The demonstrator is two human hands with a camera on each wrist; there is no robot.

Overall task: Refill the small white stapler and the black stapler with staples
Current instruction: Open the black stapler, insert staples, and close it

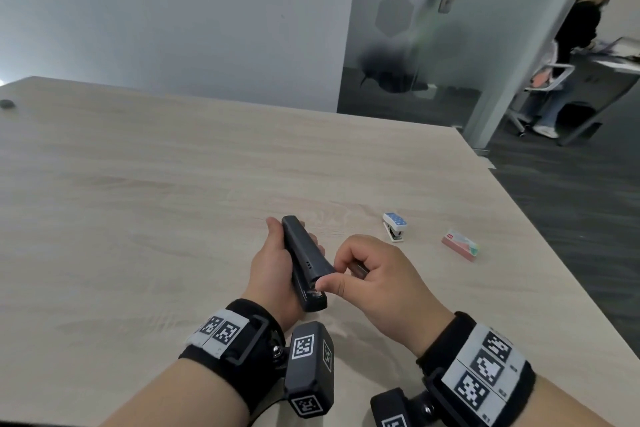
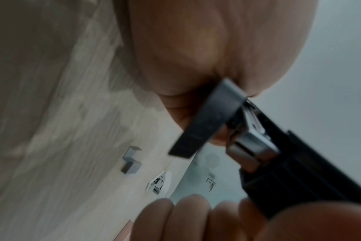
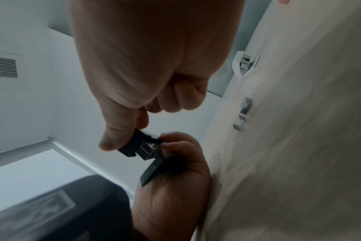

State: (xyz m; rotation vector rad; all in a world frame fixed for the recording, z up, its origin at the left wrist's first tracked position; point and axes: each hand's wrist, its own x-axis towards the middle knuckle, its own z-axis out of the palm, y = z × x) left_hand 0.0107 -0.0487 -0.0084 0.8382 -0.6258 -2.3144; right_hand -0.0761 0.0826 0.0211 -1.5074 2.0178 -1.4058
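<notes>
My left hand point(image 1: 294, 236) grips the long black stapler point(image 1: 304, 263) just above the table, thumb on its left side and fingers curled round the right. My right hand point(image 1: 332, 276) pinches the stapler's near end between thumb and curled index finger. In the left wrist view a black part point(image 2: 206, 122) stands away from the stapler body point(image 2: 299, 171), baring the shiny metal staple channel point(image 2: 254, 143). The small white stapler point(image 1: 394, 227) with a blue dotted top lies on the table to the right, untouched. Loose staple strips point(image 2: 131, 160) lie near it.
A pink and green staple box point(image 1: 460, 244) lies right of the white stapler, close to the right edge of the pale wooden table point(image 1: 173, 184). A small dark object point(image 1: 6, 103) sits at the far left. A person point(image 1: 571, 55) stands at a desk beyond a glass wall.
</notes>
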